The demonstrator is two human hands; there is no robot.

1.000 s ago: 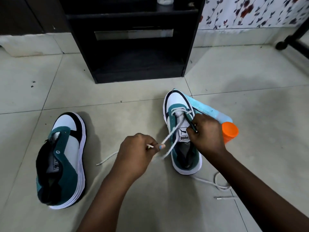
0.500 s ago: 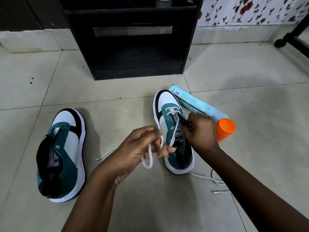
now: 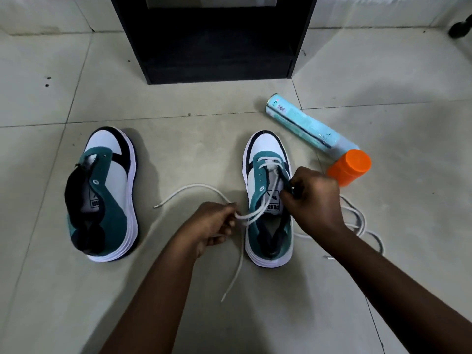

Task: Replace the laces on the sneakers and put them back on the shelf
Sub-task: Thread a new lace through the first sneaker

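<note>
White lace (image 3: 258, 213), left hand (image 3: 212, 227) pinching

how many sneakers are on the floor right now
2. One sneaker lies unlaced on the tiles at the left. The other sneaker stands between the hands, partly laced, beside the spray can. None shows on the shelf.

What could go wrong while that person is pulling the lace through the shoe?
The left hand pinches the white lace and its loose ends trail on the floor; a hard pull might drag it unevenly through the eyelets. The right hand steadies the sneaker being laced, close beside the spray can, which lies on its side and could roll if nudged.
</note>
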